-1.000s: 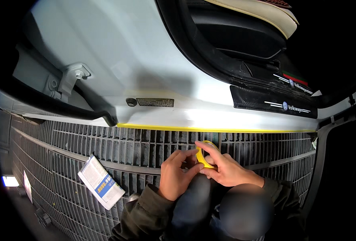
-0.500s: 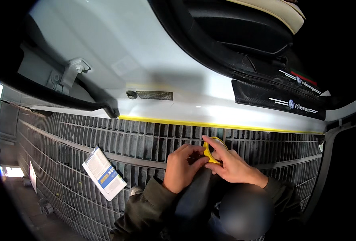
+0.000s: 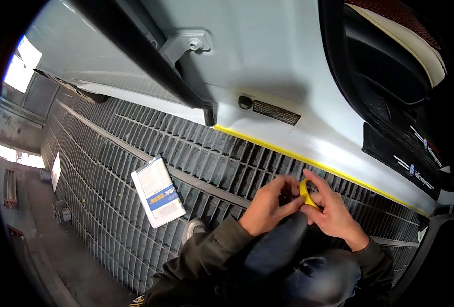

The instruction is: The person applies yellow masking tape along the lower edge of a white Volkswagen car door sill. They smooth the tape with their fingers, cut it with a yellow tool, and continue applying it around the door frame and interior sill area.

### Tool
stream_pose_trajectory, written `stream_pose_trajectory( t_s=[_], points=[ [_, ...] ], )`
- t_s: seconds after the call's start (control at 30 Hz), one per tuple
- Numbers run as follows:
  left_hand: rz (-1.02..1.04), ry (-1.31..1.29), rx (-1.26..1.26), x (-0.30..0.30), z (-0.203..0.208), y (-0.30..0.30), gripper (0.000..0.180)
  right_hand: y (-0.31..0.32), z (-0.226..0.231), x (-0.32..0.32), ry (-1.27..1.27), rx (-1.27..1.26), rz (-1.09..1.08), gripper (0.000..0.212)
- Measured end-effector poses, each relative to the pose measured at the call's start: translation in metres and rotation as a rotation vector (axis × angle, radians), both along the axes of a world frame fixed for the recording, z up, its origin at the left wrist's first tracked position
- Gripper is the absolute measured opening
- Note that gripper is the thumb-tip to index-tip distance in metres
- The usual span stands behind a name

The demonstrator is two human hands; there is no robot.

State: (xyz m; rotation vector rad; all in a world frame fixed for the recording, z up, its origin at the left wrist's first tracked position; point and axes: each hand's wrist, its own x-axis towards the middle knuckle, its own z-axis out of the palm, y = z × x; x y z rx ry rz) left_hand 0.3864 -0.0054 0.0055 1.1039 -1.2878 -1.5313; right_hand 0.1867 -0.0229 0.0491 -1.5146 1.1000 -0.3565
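Observation:
A roll of yellow tape (image 3: 308,196) is between my two hands, above my bent knees. My right hand (image 3: 334,214) grips it, with the index finger stretched along its far side and the thumb at the near edge. My left hand (image 3: 269,205) is closed, with thumb and fingertips pinched together against the roll's left edge. A strip of yellow tape (image 3: 288,153) runs along the lower edge of the white car sill (image 3: 334,158), just beyond my hands. Whether a loose tape end is in my left fingertips cannot be made out.
A white and blue tin or packet (image 3: 158,193) lies on the metal floor grating (image 3: 119,225) at my left. The open car door (image 3: 119,66) hangs at the upper left, with its hinge (image 3: 188,45). Black sill plates (image 3: 398,158) line the doorway at right.
My view has turned to the left, so the car sill now slants down to the right and my hands appear farther right. Both hands stay at the tape roll.

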Motion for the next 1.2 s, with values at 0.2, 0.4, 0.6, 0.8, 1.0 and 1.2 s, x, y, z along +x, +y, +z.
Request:
stream_pose_trajectory(
  t_s=[0.2,0.4,0.6,0.8,1.0,1.2],
  points=[
    [0.03,0.077,0.183,0.013,-0.016,0.007,0.019,-0.012,0.008,0.019,0.036,0.052,0.115,0.075],
    [0.125,0.055,0.094,0.024,-0.029,0.006,0.014,-0.013,0.006,0.022,0.073,-0.066,0.162,0.06],
    [0.681,0.184,0.208,0.073,-0.042,-0.021,0.017,-0.004,0.017,0.011,0.131,-0.138,0.097,0.033],
    [0.653,0.19,0.368,0.092,-0.023,-0.07,0.025,0.006,0.017,0.003,0.111,-0.149,0.039,0.031],
    [0.688,0.149,0.301,0.096,-0.025,-0.081,0.024,0.008,0.008,0.004,0.073,-0.17,0.056,0.031],
    [0.738,0.187,0.265,0.11,-0.026,-0.087,0.023,0.01,0.003,0.001,0.052,-0.15,0.035,0.029]
  ],
)
